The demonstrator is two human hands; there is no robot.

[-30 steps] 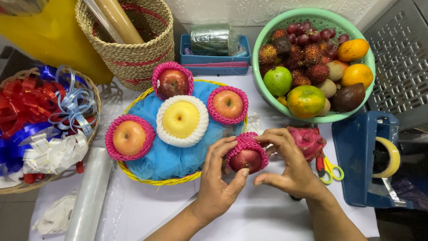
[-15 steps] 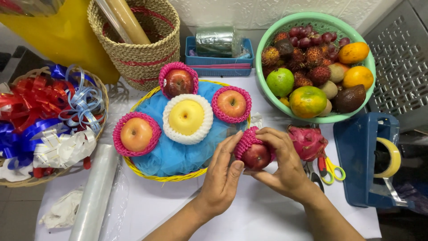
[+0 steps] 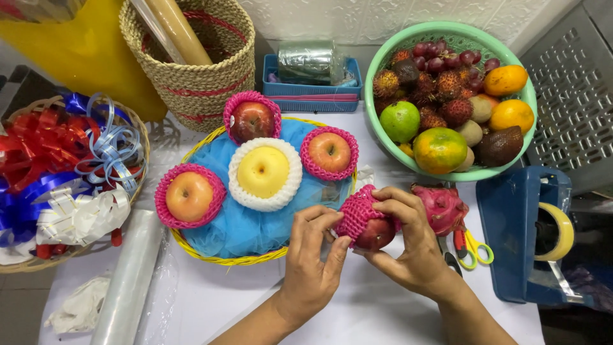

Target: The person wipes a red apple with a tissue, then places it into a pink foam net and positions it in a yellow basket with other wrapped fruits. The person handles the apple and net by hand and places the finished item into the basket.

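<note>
Both hands gripping red apple: right hand cupping at 3 o'clock, left hand pinching pink foam net at 9.

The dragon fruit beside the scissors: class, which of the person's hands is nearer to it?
Right. The right hand lies against the dragon fruit, fingers curled over the netted red apple. The left hand sits beyond the apple, apart from it.

Both forearms bare to the frame edge; no sleeves, no gloves. Left hand: no ring, no watch/band at wrist. Right hand: same, no jewellery. Nails short, unpainted where visible. Nothing worn on either arm; no marks seen.
</note>
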